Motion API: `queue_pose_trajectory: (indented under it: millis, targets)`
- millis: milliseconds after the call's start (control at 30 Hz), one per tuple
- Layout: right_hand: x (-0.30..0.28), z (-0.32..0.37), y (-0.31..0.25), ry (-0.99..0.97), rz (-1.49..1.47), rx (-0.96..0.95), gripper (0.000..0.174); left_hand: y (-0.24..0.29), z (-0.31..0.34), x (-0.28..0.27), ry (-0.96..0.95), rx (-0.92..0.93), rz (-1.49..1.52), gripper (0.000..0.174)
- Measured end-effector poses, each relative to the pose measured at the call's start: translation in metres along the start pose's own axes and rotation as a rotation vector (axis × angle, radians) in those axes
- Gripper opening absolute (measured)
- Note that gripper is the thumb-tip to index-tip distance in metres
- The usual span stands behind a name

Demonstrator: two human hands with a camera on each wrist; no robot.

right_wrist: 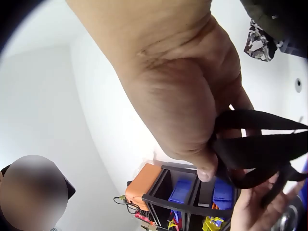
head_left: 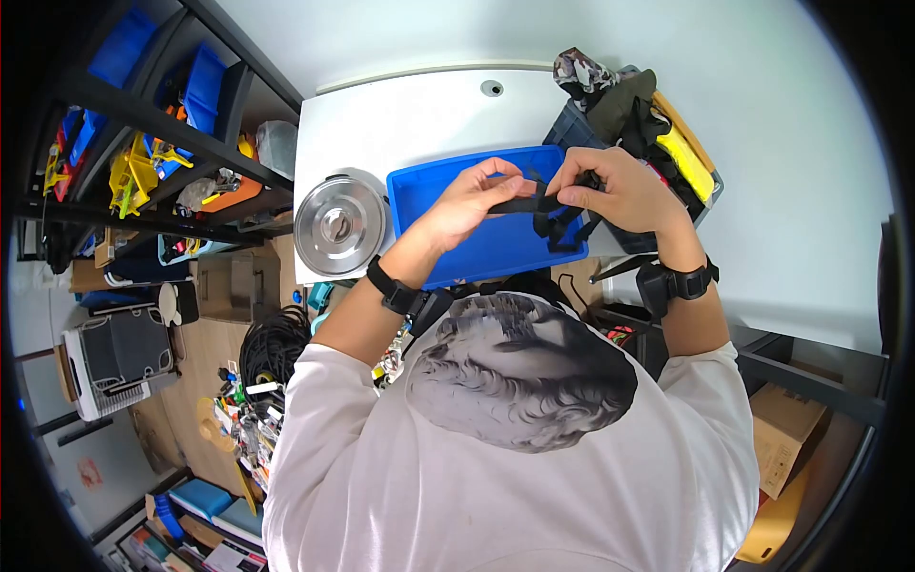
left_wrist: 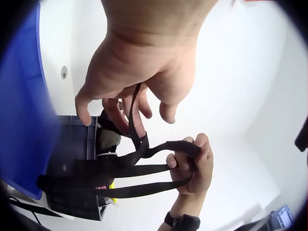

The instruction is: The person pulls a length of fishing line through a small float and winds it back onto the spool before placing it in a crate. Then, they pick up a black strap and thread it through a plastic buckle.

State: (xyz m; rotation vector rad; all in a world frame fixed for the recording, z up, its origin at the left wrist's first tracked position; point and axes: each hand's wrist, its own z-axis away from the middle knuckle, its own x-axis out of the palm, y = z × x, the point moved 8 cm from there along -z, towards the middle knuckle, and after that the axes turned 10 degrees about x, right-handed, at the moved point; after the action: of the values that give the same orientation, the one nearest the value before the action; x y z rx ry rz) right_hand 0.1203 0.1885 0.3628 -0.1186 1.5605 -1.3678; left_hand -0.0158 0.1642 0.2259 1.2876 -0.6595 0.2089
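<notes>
A length of black webbing strap (head_left: 546,226) stretches between both hands over a blue bin (head_left: 457,259). My right hand (head_left: 624,189) grips a bunch of it; in the left wrist view loops of the strap (left_wrist: 144,188) run out from that curled right hand (left_wrist: 204,168). My left hand (head_left: 467,202) holds one part of the strap, which passes up between thumb and fingers in the left wrist view. Seen from the right wrist, several bands (right_wrist: 262,147) lie across the right hand's fingers and partly cover the left hand (right_wrist: 250,211). Some of the strap hangs down into the bin.
Left of the bin a steel pot with a lid (head_left: 324,243) stands on the white table (head_left: 400,105). At the back right, a dark crate (head_left: 564,124) holds caps and a yellow item (head_left: 684,160). Shelves with blue bins (head_left: 203,88) rise at the left.
</notes>
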Motion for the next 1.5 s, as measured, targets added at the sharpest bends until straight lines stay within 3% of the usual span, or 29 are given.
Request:
queue_pose_trajectory:
  millis: [67, 233, 333, 367, 400, 500, 533, 633, 833, 900, 967, 1000, 1033, 1100, 1167, 1200, 1267, 1367, 1433, 1500]
  targets:
    - [-0.004, 0.002, 0.003, 0.013, -0.027, 0.010, 0.019, 0.002, -0.007, 0.007, -0.078, 0.155, -0.045, 0.019]
    - [-0.007, 0.013, 0.006, 0.000, -0.076, 0.030, 0.015, 0.017, -0.009, 0.002, -0.063, 0.332, 0.011, 0.018]
    - [-0.016, 0.018, 0.012, 0.072, -0.026, -0.020, 0.015, 0.039, -0.007, -0.014, -0.051, 0.517, 0.131, 0.018]
    - [-0.030, 0.020, 0.021, 0.203, -0.109, 0.039, 0.018, 0.050, -0.002, -0.022, -0.021, 0.615, 0.194, 0.018]
    - [-0.041, 0.023, 0.030, 0.335, -0.191, 0.097, 0.021, 0.060, 0.005, -0.023, -0.015, 0.621, 0.285, 0.016]
    - [-0.043, 0.022, 0.034, 0.455, -0.266, 0.208, 0.026, 0.069, 0.014, -0.026, -0.039, 0.669, 0.275, 0.012]
    - [-0.040, 0.017, 0.030, 0.508, -0.236, 0.153, 0.028, 0.070, 0.015, -0.024, -0.038, 0.666, 0.278, 0.012]
    - [-0.038, 0.010, 0.029, 0.561, -0.262, 0.239, 0.030, 0.080, 0.021, -0.023, 0.014, 0.677, 0.413, 0.015]
    - [-0.026, -0.001, 0.034, 0.527, -0.395, 0.258, 0.028, 0.118, 0.042, -0.018, -0.038, 0.895, 0.237, 0.021]
    - [-0.020, -0.005, 0.037, 0.502, -0.407, 0.249, 0.028, 0.125, 0.050, -0.023, 0.033, 0.892, 0.185, 0.026]
    - [-0.023, -0.002, 0.041, 0.607, -0.413, 0.226, 0.028, 0.141, 0.065, -0.052, 0.126, 0.971, 0.290, 0.028]
    - [-0.035, 0.005, 0.056, 0.681, -0.427, 0.317, 0.025, 0.160, 0.082, -0.080, 0.240, 1.052, 0.288, 0.024]
    - [-0.045, 0.008, 0.085, 0.647, -0.547, 0.228, 0.025, 0.179, 0.099, -0.109, 0.356, 1.130, 0.287, 0.021]
    - [-0.043, 0.009, 0.082, 0.565, -0.660, 0.101, 0.017, 0.200, 0.104, -0.118, 0.308, 1.132, 0.319, 0.021]
    - [-0.036, 0.005, 0.069, 0.500, -0.746, 0.103, 0.010, 0.198, 0.106, -0.116, 0.418, 1.051, 0.366, 0.020]
    - [-0.032, -0.001, 0.059, 0.448, -0.833, 0.094, 0.007, 0.195, 0.100, -0.116, 0.331, 0.979, 0.421, 0.018]
    - [-0.033, -0.009, 0.052, 0.458, -0.944, 0.022, 0.012, 0.190, 0.091, -0.112, 0.206, 0.870, 0.541, 0.015]
    - [-0.043, -0.013, 0.066, 0.558, -1.122, -0.039, 0.020, 0.171, 0.093, -0.130, 0.200, 0.803, 0.682, 0.017]
    - [-0.059, -0.007, 0.095, 0.659, -1.498, -0.132, 0.019, 0.153, 0.100, -0.155, 0.239, 0.766, 0.727, 0.017]
    - [-0.073, -0.002, 0.110, 0.598, -1.587, -0.178, 0.012, 0.139, 0.112, -0.185, 0.386, 0.755, 0.720, 0.014]
